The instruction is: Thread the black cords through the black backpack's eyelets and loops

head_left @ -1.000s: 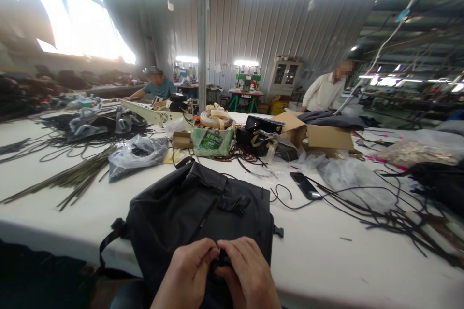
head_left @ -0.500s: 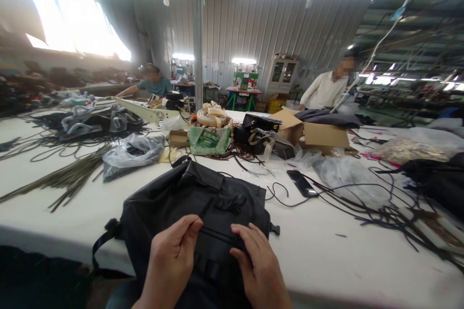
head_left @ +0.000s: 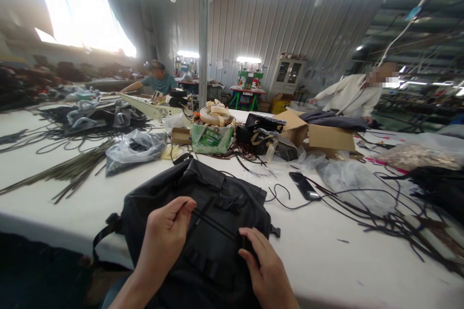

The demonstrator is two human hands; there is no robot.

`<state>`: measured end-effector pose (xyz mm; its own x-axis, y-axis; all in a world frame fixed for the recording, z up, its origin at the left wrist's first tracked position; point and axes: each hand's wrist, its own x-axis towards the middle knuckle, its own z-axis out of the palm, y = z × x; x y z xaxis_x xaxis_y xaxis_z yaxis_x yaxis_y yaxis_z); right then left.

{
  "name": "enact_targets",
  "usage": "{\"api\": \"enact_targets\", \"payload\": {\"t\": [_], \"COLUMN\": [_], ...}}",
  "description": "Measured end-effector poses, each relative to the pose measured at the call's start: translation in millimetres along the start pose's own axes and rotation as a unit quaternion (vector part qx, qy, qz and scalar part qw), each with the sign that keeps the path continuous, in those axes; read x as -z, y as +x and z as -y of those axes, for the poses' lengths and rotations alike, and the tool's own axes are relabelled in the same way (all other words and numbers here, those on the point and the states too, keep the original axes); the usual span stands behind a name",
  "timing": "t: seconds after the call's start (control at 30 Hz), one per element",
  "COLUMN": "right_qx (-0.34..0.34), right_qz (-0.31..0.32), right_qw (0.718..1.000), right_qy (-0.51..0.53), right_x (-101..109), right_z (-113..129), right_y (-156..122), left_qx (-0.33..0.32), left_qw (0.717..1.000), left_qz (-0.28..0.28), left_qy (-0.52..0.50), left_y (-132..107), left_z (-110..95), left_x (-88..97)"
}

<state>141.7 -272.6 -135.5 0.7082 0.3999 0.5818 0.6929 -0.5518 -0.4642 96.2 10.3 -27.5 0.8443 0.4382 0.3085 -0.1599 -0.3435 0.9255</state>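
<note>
Just spread apart over the bag (head_left: 213,246), pinching a cord (head_left: 217,223) in the left hand (head_left: 165,229), loosely curling the right hand (head_left: 266,263) with unclear hold, now stretching the cord out.

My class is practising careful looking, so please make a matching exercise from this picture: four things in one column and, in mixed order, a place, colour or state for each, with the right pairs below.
Things
1. Left hand
2. Bag
3. Phone
4. Green carton

Descriptions
A. Lying on the white tabletop, right of the bag
B. Topped with a roll of pale strap
C. Pinching a thin dark strand
D. Black, with a buckle sticking out at its right edge

Right pairs: 1-C, 2-D, 3-A, 4-B
</note>
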Motion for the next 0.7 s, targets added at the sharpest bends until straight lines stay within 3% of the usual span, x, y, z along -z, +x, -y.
{"api": "enact_targets", "payload": {"t": [0.2, 0.3, 0.43, 0.6, 0.7], "right_qx": [-0.021, -0.027, -0.011, 0.01, 0.011], "right_qz": [0.001, 0.009, 0.01, -0.016, 0.006], "right_qw": [0.999, 0.999, 1.0, 1.0, 0.993], "right_qy": [0.026, 0.021, 0.01, 0.018, 0.122], "right_x": [-2, -5, -2, 3, -4], "right_z": [-4, -7, -6, 37, 73], "right_y": [0, -3, -5, 32, 67], "left_qx": [0.008, 0.008, 0.104, 0.176, 0.18], "left_qw": [0.999, 0.997, 0.98, 0.963, 0.952], "left_qz": [0.024, 0.078, 0.154, 0.148, 0.193], "left_qy": [-0.021, -0.014, -0.073, -0.137, -0.157], "left_y": [10, 16, 23, 19, 11], "left_z": [-11, -21, -18, -8, -7], "left_x": [-9.1, -16.1, -20.4, -16.7, -11.8]}}
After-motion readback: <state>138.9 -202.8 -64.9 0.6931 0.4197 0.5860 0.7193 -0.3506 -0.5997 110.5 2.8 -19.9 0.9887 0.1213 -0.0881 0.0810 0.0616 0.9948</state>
